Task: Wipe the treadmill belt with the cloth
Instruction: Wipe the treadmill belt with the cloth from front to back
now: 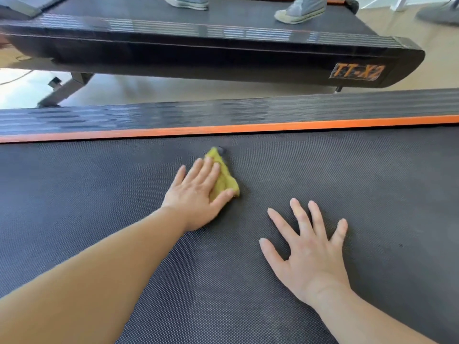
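The dark textured treadmill belt [372,184] fills the lower part of the head view. A small yellow cloth [224,178] lies on it near the far side, with a dark corner at its far tip. My left hand [196,197] presses flat on the cloth with straight fingers, covering most of it. My right hand [308,252] lies flat on the bare belt to the right and nearer to me, fingers spread, apart from the cloth.
An orange stripe [273,127] and a ribbed black side rail [173,115] border the belt's far edge. Beyond a strip of shiny floor [198,88] stands a second treadmill [223,53] with a person's shoes [298,11] on its belt.
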`<action>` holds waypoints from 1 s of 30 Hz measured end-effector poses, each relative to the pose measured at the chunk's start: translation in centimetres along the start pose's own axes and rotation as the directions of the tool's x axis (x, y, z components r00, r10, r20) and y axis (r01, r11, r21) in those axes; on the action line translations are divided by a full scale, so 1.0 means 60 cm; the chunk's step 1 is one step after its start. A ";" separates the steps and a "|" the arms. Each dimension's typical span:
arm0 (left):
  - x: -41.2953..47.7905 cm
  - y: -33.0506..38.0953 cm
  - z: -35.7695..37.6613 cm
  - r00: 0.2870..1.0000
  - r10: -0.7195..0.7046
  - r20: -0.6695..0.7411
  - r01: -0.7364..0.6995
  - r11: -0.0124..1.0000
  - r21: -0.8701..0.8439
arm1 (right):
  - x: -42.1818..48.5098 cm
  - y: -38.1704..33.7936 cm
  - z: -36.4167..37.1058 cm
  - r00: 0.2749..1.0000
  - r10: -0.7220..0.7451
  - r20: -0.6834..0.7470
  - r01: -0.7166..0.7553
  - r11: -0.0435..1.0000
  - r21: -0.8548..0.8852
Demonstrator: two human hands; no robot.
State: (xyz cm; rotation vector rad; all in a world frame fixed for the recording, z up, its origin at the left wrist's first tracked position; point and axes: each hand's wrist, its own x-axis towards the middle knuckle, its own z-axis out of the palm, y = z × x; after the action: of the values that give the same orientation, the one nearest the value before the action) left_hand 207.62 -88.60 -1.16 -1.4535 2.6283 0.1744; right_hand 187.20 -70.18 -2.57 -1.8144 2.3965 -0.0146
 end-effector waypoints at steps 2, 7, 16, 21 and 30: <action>0.002 0.021 0.010 0.990 -0.135 -0.041 0.134 0.991 -0.020 | 0.001 -0.001 0.000 1.000 0.000 -0.003 0.000 1.000 -0.002; -0.041 0.019 0.015 0.980 0.199 -0.015 -0.200 0.979 -0.050 | 0.001 -0.002 -0.003 0.999 0.010 0.032 -0.009 1.000 -0.017; -0.077 0.079 0.010 0.979 0.206 0.002 -0.205 0.975 -0.088 | 0.000 -0.003 -0.008 0.998 0.016 0.062 -0.014 0.999 -0.034; -0.063 0.019 0.009 0.969 0.249 0.006 -0.249 0.968 0.010 | -0.001 0.000 -0.005 1.000 0.006 0.029 -0.005 1.000 -0.024; -0.110 0.023 0.010 0.912 0.396 0.103 -0.393 0.918 -0.049 | -0.001 -0.001 -0.005 0.998 0.033 0.054 -0.031 0.999 -0.032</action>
State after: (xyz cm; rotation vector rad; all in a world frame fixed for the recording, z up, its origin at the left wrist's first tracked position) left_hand 209.97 -82.27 -0.58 -0.8689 2.8017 0.3212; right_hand 187.26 -70.13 -2.24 -1.7659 2.4009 0.0748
